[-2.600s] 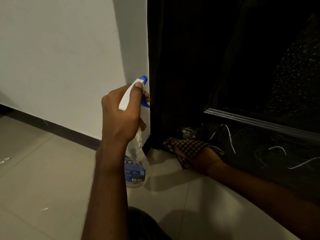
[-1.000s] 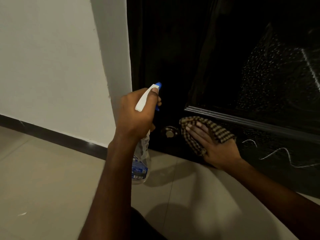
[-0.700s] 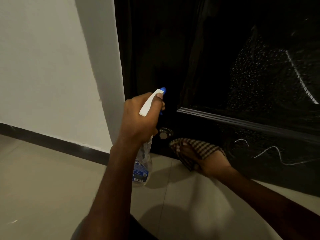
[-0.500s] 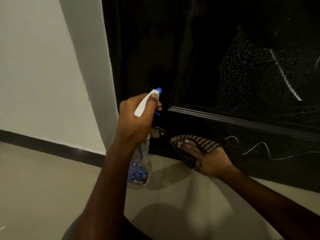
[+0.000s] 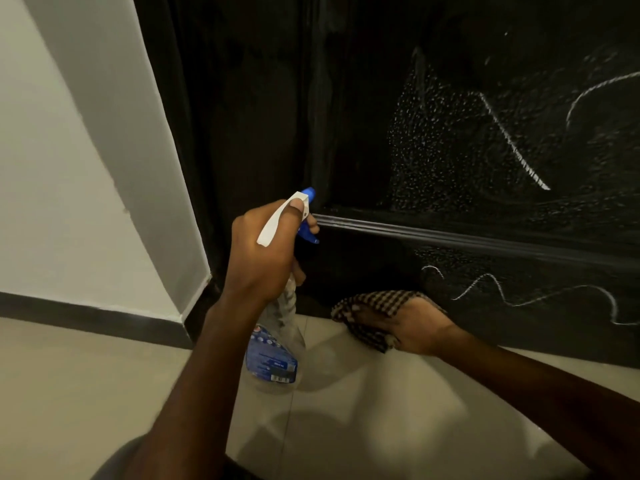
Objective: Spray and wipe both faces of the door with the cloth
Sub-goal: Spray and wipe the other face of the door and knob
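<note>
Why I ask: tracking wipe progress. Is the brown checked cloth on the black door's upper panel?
No, the right hand holds the cloth against the door's bottom rail, below the moulding.

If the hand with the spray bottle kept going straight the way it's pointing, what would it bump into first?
Probably the black door, near the left end of its raised moulding: the left hand aims the spray bottle there. Depth is unclear.
</note>
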